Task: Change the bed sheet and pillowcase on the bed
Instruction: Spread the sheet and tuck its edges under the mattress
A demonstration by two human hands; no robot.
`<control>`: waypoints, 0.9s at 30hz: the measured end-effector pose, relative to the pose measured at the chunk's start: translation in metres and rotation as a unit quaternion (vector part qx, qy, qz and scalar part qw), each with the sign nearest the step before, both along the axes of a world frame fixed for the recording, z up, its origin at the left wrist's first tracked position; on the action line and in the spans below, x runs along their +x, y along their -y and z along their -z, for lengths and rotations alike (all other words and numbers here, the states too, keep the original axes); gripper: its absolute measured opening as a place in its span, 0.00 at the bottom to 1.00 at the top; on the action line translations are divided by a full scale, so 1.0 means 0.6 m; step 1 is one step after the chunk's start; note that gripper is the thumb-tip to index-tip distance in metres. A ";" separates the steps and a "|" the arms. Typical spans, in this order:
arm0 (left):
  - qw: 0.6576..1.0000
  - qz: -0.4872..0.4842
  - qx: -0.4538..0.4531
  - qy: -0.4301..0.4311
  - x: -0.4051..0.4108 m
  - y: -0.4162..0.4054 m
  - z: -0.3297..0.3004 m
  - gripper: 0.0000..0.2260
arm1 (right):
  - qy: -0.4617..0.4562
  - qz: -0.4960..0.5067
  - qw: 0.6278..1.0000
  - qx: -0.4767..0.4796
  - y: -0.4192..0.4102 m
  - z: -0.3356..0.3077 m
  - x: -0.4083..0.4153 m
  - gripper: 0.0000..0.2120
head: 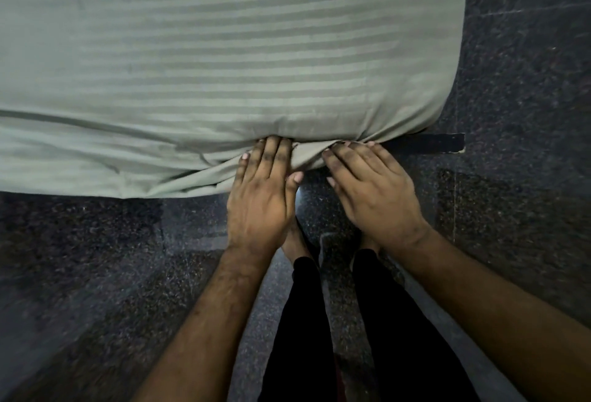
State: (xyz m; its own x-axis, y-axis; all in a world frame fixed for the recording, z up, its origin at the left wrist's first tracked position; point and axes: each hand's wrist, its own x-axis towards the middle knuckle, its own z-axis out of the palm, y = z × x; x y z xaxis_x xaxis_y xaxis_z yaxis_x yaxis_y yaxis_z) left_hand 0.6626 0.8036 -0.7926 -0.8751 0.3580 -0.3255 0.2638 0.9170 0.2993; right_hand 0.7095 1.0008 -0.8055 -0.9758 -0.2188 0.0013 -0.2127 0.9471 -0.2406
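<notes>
A pale green striped bed sheet covers the mattress and fills the upper part of the head view. Its loose edge hangs in folds over the near side of the bed. My left hand lies flat with straight fingers, pushing the sheet in under the mattress edge; its fingertips are hidden in the fold. My right hand is beside it, near the bed's right corner, fingers straight and pressing the sheet's hanging fold against the bed side. No pillow or pillowcase is in view.
A dark strip of the bed frame sticks out under the mattress at the right corner. Dark speckled stone floor runs along the right side and in front of the bed. My legs in black trousers stand close to the bed.
</notes>
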 end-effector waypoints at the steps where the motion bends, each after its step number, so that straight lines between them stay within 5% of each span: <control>1: 1.000 -0.006 -0.001 0.003 0.000 -0.005 0.000 0.26 | 0.010 0.011 1.000 0.007 0.009 -0.004 -0.005 0.19; 9: 0.994 0.005 0.109 -0.021 -0.017 -0.023 -0.034 0.21 | 0.173 0.096 0.980 0.022 0.054 -0.031 -0.067 0.27; 13: 0.998 0.023 0.064 0.011 -0.018 -0.059 -0.041 0.23 | 0.243 0.047 0.968 0.031 0.047 -0.049 -0.106 0.27; 18: 1.000 -0.020 0.006 -0.005 -0.032 -0.089 -0.043 0.22 | 0.202 0.060 0.977 -0.014 0.007 -0.048 -0.131 0.11; 23: 0.999 -0.050 -0.021 -0.002 -0.038 -0.107 -0.036 0.19 | 0.145 -0.005 0.989 -0.004 -0.038 -0.017 -0.024 0.26; 27: 0.996 -0.042 -0.068 0.029 -0.033 -0.120 -0.023 0.24 | 0.126 0.077 0.988 -0.041 -0.031 -0.022 -0.015 0.22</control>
